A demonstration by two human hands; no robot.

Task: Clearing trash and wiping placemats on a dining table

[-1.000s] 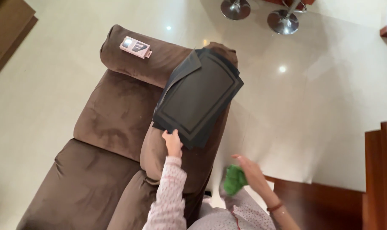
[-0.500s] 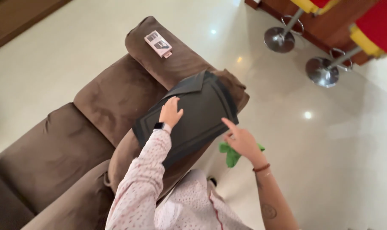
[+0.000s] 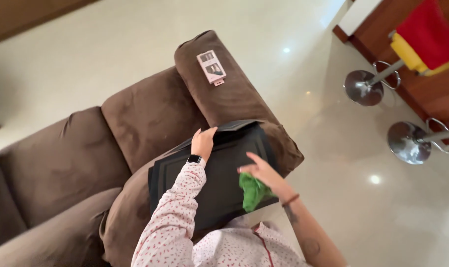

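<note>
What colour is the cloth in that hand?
The cloth in the right hand is bright green, shown in the head view.

The person wore a loose, pale pink top [image 3: 224, 247] printed all over with small red specks. A thin red seam ran down the front of it near the chest. The left arm was covered by a long sleeve [image 3: 172, 217] of the same speckled cloth, reaching down to the wrist. At that wrist sat a small black watch [image 3: 194, 158] with a dark band, just beyond the cuff. The right arm was bare from the elbow down. Around the right wrist was a thin reddish-brown bracelet [image 3: 289, 200]. Farther up the right forearm, a small dark tattoo [image 3: 311, 245] showed, its shape too blurred to make out.
</note>
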